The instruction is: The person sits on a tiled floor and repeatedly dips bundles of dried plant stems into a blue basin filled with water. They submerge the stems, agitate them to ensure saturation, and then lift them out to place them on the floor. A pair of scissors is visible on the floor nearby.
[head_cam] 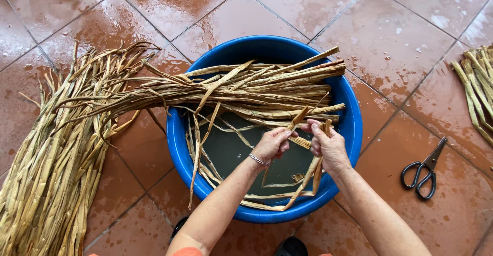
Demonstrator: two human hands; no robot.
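Observation:
A round blue tub (179,133) of murky water stands on the wet tiled floor. A thick bundle of dried plant strips (257,89) lies across its rim, with loose strips hanging into the water. My left hand (272,144), a chain bracelet at its wrist, pinches the end of one dried strip (299,117) over the tub. My right hand (328,145) grips the same strip just beside it, and more strips trail down below that hand toward the near rim.
A big heap of dried strips (49,179) lies on the floor at the left. Another bunch (477,89) lies at the right edge. Black-handled scissors (425,169) rest on the tiles right of the tub. Dark shoe tips (291,247) show at the bottom.

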